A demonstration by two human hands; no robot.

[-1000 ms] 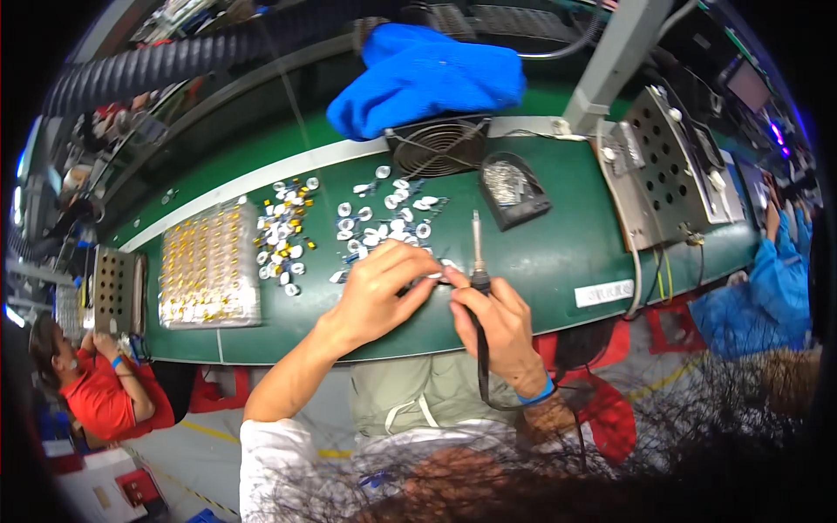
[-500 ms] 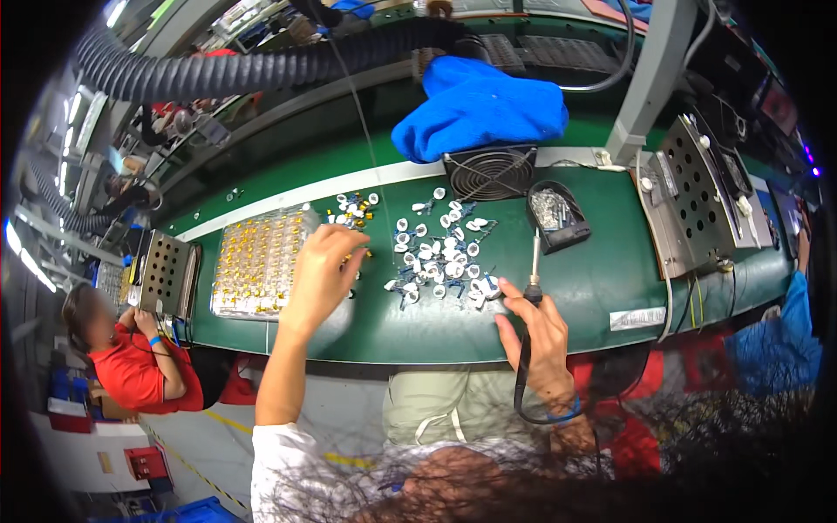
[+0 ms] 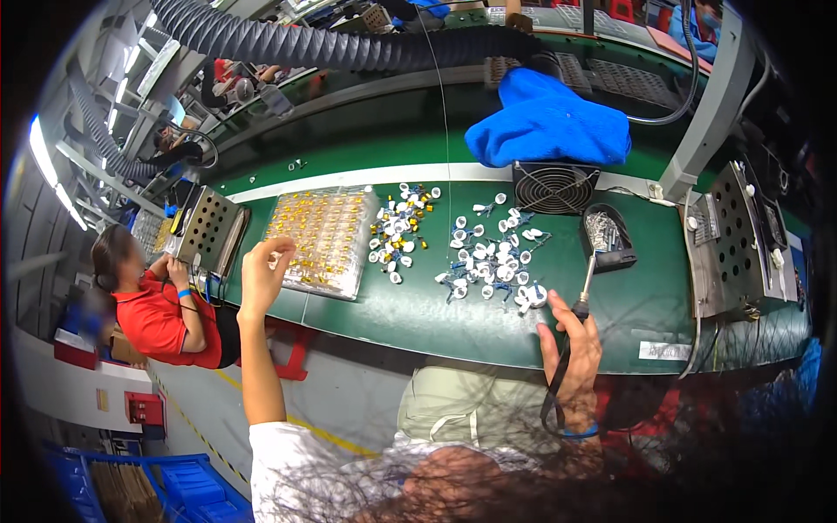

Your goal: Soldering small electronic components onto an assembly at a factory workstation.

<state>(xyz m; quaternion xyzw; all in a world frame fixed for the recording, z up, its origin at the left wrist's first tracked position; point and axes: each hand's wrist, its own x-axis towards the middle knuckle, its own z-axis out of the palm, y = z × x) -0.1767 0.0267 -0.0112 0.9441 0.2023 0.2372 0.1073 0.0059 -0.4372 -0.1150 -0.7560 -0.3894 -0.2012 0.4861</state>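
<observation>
My left hand point(image 3: 264, 275) reaches over the near left side of a clear tray point(image 3: 350, 283) with rows of small yellow-topped pieces. Its thumb and forefinger curl together; whatever is between them is too small to make out. In my right hand point(image 3: 575, 353) is a soldering iron point(image 3: 581, 307), its metal tip pointing away from me. The thumb and forefinger of that hand are apart, beside small white round parts point(image 3: 531, 296) at the near edge of a pile. These parts have dark blue wires. Between tray and pile lies a group of white-and-yellow parts point(image 3: 399, 228).
Behind the pile stands a black fan point(image 3: 554, 188) with a blue cloth point(image 3: 549, 122) above it. A black bin point(image 3: 621, 258) of small metal pieces sits right of the fan. Perforated metal boxes point(image 3: 728, 240) stand at the right. A person in red point(image 3: 166, 318) works at the left.
My left hand has moved left, from beside the white-and-yellow parts to over the tray. The right hand still holds the soldering iron near the pile. The whole view has shifted.
</observation>
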